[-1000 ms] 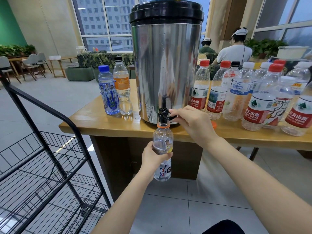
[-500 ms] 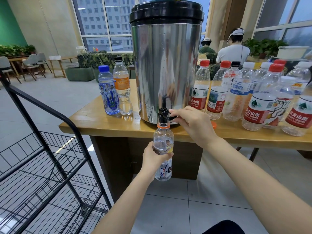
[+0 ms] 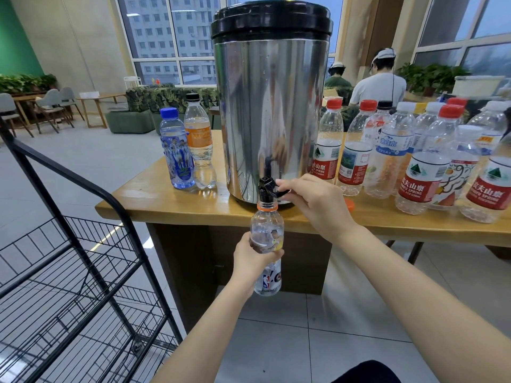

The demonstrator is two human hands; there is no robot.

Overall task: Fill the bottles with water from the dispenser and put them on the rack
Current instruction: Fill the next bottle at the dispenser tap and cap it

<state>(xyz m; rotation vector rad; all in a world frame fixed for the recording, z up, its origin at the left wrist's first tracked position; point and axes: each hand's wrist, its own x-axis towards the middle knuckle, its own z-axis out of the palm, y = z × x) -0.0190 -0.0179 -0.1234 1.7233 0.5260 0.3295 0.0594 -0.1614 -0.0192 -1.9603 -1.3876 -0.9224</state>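
A tall steel dispenser with a black lid stands on the wooden table. My right hand grips its black tap lever. My left hand holds a clear bottle with an orange neck ring upright, its open mouth right under the spout, below the table edge. Water stands high in the bottle. The black wire rack stands at the left on the floor, its shelves bare where I can see them.
Two capped bottles, one blue and one orange-labelled, stand left of the dispenser. Several capped bottles crowd the table at the right. An orange cap lies by my right wrist. Two people sit behind the table.
The water in the bottle has risen a little. Both hands stay where they were, at the tap and round the bottle.
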